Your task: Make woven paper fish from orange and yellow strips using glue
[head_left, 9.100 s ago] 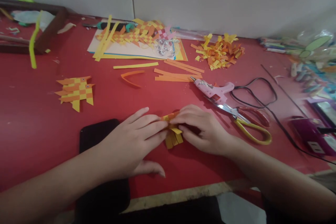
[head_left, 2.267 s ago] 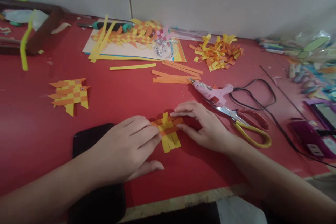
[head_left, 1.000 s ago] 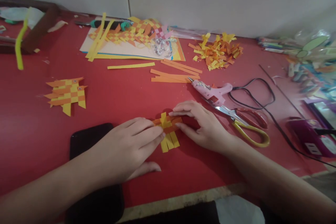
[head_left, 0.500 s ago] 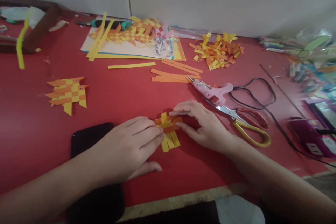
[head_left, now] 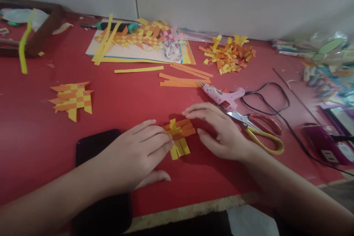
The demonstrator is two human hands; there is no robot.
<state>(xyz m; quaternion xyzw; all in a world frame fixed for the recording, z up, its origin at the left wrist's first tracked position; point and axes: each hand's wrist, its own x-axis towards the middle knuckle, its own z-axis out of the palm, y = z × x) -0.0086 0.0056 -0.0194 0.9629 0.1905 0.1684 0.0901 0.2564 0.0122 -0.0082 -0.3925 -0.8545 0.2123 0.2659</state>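
A small piece of woven paper strips [head_left: 179, 131], orange crossing yellow, lies on the red table. My left hand [head_left: 143, 151] rests over its left end, fingertips pressing it down and the thumb stretched apart on the table; that end is hidden under the fingers. Just off the piece's right end, my right hand [head_left: 217, 131] is open with nothing in it, thumb and fingers spread around the orange strip ends. Yellow strip tails hang toward me from the weave. To the left sits a woven paper fish pair [head_left: 73, 99] with small eyes.
A pink glue gun [head_left: 222, 96] and scissors [head_left: 257, 129] lie close to my right hand. Behind are loose orange strips [head_left: 184, 81], a yellow strip [head_left: 139, 69] and a heap of paper scraps [head_left: 232, 53]. A black phone [head_left: 101, 210] is under my left forearm.
My right hand has let go of the woven piece's right end and drawn back slightly to the right, its fingers opening. My left hand stays in place.
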